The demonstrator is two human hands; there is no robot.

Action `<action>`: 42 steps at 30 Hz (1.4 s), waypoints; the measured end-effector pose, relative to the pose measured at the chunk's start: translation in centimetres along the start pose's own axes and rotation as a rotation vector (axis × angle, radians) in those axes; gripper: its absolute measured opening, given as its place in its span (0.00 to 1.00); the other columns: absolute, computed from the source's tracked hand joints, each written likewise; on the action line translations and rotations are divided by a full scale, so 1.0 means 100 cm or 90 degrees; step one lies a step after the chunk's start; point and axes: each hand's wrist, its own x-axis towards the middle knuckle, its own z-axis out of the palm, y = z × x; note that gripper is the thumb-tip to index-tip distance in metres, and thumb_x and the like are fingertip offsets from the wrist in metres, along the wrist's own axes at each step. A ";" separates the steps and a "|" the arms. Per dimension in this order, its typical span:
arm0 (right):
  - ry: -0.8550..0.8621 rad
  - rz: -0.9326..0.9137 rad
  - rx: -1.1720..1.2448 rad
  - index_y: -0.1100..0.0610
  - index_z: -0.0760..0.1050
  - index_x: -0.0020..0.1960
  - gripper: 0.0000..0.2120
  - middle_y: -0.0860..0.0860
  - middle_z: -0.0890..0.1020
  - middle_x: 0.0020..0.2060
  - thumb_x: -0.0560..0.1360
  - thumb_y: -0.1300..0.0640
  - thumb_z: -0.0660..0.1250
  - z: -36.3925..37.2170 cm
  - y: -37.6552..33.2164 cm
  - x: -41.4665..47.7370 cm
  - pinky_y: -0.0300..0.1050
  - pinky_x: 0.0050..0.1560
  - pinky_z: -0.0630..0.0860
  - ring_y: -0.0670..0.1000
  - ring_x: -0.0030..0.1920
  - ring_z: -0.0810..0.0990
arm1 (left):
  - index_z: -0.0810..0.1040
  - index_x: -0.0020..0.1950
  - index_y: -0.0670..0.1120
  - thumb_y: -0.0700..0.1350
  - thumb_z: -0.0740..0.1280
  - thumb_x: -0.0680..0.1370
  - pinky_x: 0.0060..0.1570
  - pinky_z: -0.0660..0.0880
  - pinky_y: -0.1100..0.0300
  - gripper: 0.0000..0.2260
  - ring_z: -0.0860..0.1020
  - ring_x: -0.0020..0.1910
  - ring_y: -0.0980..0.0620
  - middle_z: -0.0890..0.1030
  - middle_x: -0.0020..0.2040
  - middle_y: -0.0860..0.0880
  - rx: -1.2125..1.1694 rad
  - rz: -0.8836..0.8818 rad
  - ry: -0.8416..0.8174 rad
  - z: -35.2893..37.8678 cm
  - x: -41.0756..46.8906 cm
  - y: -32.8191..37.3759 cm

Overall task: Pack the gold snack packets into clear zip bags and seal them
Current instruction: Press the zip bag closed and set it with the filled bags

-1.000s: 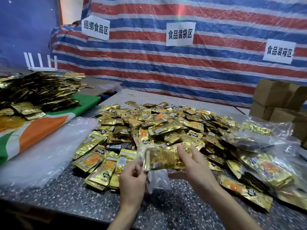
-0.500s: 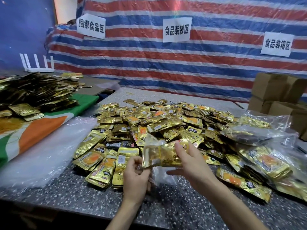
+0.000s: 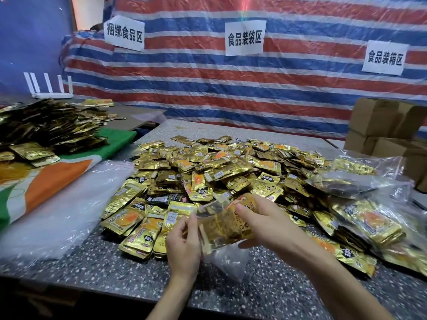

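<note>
Both hands grip: right hand (image 3: 265, 224) holds packets (image 3: 233, 224), left hand (image 3: 184, 241) pinches the limp, slippery bag (image 3: 227, 257); best held at its mouth.

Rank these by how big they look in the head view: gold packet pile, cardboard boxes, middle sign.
1. gold packet pile
2. cardboard boxes, partly cropped
3. middle sign, farthest away

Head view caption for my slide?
Left hand pinches a clear zip bag, right hand grips a gold packet stack in it, beside the loose pile on the table.
</note>
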 end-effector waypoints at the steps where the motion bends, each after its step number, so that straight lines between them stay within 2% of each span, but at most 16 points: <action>1: 0.024 -0.005 -0.063 0.52 0.72 0.55 0.09 0.53 0.80 0.52 0.83 0.47 0.59 0.002 -0.001 0.001 0.57 0.49 0.83 0.53 0.51 0.82 | 0.77 0.36 0.44 0.47 0.63 0.83 0.27 0.72 0.65 0.16 0.77 0.30 0.56 0.79 0.33 0.49 0.014 0.027 -0.010 0.001 -0.001 0.000; 3: 0.091 -0.027 -0.200 0.52 0.70 0.54 0.09 0.52 0.77 0.51 0.83 0.47 0.59 0.008 -0.002 0.005 0.52 0.51 0.79 0.51 0.49 0.79 | 0.77 0.37 0.44 0.49 0.64 0.79 0.31 0.73 0.64 0.14 0.75 0.35 0.55 0.76 0.38 0.52 0.059 0.106 -0.034 0.003 -0.003 0.003; 5: 0.144 -0.058 -0.273 0.53 0.69 0.53 0.07 0.53 0.75 0.52 0.82 0.49 0.61 0.015 -0.003 0.007 0.44 0.44 0.71 0.50 0.46 0.74 | 0.77 0.37 0.43 0.50 0.64 0.79 0.34 0.74 0.65 0.14 0.75 0.39 0.54 0.75 0.42 0.50 0.098 0.202 -0.072 0.005 -0.006 0.004; 7: 0.165 -0.072 -0.306 0.53 0.71 0.50 0.06 0.53 0.78 0.48 0.80 0.50 0.64 0.020 -0.006 0.010 0.45 0.40 0.67 0.52 0.44 0.75 | 0.77 0.38 0.46 0.50 0.62 0.80 0.34 0.72 0.69 0.13 0.74 0.39 0.56 0.75 0.43 0.51 0.119 0.259 -0.131 0.007 -0.012 0.006; 9: 0.160 -0.056 -0.324 0.52 0.75 0.46 0.07 0.52 0.81 0.44 0.76 0.49 0.69 0.022 -0.010 0.012 0.46 0.42 0.72 0.55 0.45 0.78 | 0.75 0.39 0.51 0.49 0.61 0.81 0.37 0.70 0.71 0.11 0.74 0.39 0.58 0.75 0.42 0.52 0.117 0.259 -0.160 0.010 -0.018 0.011; 14: 0.220 -0.042 -0.376 0.50 0.80 0.56 0.20 0.53 0.83 0.48 0.72 0.38 0.71 0.016 -0.016 0.016 0.46 0.48 0.77 0.56 0.51 0.81 | 0.75 0.39 0.51 0.52 0.59 0.81 0.37 0.70 0.65 0.12 0.74 0.38 0.55 0.75 0.38 0.54 0.082 0.224 -0.134 0.013 -0.023 0.032; 16: 0.220 -0.069 -0.345 0.47 0.81 0.49 0.17 0.51 0.83 0.41 0.73 0.34 0.67 0.008 -0.019 0.016 0.44 0.41 0.75 0.51 0.44 0.81 | 0.76 0.39 0.51 0.51 0.60 0.81 0.36 0.71 0.61 0.12 0.74 0.36 0.53 0.75 0.36 0.55 0.052 0.181 -0.129 0.013 -0.019 0.043; 18: 0.202 -0.085 -0.300 0.53 0.78 0.37 0.20 0.47 0.82 0.30 0.76 0.37 0.66 0.001 -0.022 0.015 0.42 0.31 0.71 0.46 0.30 0.77 | 0.76 0.38 0.50 0.49 0.61 0.80 0.35 0.69 0.63 0.12 0.72 0.34 0.55 0.75 0.34 0.55 0.032 0.152 -0.127 0.012 -0.013 0.054; 20: 0.195 -0.097 -0.295 0.57 0.79 0.37 0.21 0.49 0.80 0.28 0.76 0.41 0.67 -0.007 -0.024 0.014 0.43 0.29 0.68 0.47 0.27 0.72 | 0.75 0.37 0.46 0.47 0.60 0.80 0.34 0.68 0.65 0.13 0.71 0.34 0.56 0.74 0.34 0.55 0.011 0.142 -0.131 0.010 -0.007 0.062; 23: 0.194 -0.109 -0.249 0.56 0.83 0.42 0.15 0.50 0.82 0.31 0.77 0.45 0.67 -0.014 -0.026 0.013 0.40 0.25 0.68 0.43 0.22 0.70 | 0.74 0.38 0.44 0.46 0.58 0.80 0.37 0.70 0.66 0.14 0.72 0.35 0.56 0.75 0.35 0.52 -0.018 0.133 -0.156 0.003 -0.001 0.070; 27: 0.193 -0.121 -0.159 0.50 0.85 0.44 0.10 0.43 0.81 0.29 0.79 0.48 0.68 -0.022 -0.025 0.015 0.32 0.23 0.66 0.41 0.23 0.71 | 0.77 0.38 0.47 0.44 0.60 0.82 0.36 0.70 0.67 0.14 0.73 0.35 0.58 0.77 0.37 0.50 0.039 0.124 -0.194 -0.002 0.002 0.074; 31: 0.238 -0.179 -0.207 0.49 0.84 0.59 0.12 0.46 0.83 0.47 0.78 0.57 0.67 -0.026 -0.022 0.017 0.29 0.24 0.67 0.36 0.26 0.75 | 0.79 0.39 0.46 0.41 0.61 0.83 0.35 0.67 0.69 0.14 0.72 0.33 0.61 0.76 0.36 0.53 0.084 0.123 -0.210 -0.001 0.007 0.077; 35: 0.276 -0.199 -0.193 0.51 0.82 0.63 0.15 0.47 0.84 0.52 0.77 0.59 0.68 -0.029 -0.017 0.017 0.28 0.28 0.66 0.39 0.29 0.75 | 0.81 0.44 0.47 0.47 0.58 0.85 0.41 0.74 0.60 0.15 0.78 0.42 0.53 0.82 0.41 0.51 0.064 0.089 -0.225 -0.007 0.010 0.073; 38: 0.306 -0.198 -0.139 0.50 0.84 0.59 0.15 0.46 0.84 0.46 0.75 0.62 0.68 -0.033 -0.013 0.017 0.33 0.27 0.72 0.43 0.28 0.77 | 0.80 0.48 0.50 0.58 0.61 0.81 0.42 0.72 0.59 0.15 0.77 0.44 0.58 0.80 0.45 0.54 0.294 0.058 -0.229 -0.021 0.019 0.059; 40: 0.309 -0.206 -0.146 0.49 0.85 0.57 0.16 0.46 0.83 0.46 0.74 0.63 0.67 -0.033 -0.010 0.016 0.33 0.25 0.71 0.43 0.27 0.75 | 0.76 0.54 0.52 0.65 0.61 0.78 0.51 0.71 0.59 0.18 0.73 0.54 0.57 0.76 0.53 0.56 0.631 0.062 -0.214 -0.033 0.023 0.048; 42: 0.265 -0.191 -0.166 0.47 0.85 0.53 0.15 0.45 0.83 0.46 0.74 0.63 0.67 -0.030 -0.007 0.017 0.33 0.23 0.68 0.45 0.25 0.74 | 0.72 0.65 0.52 0.69 0.61 0.76 0.64 0.68 0.54 0.27 0.69 0.65 0.50 0.73 0.64 0.51 0.830 0.018 -0.222 -0.040 0.024 0.037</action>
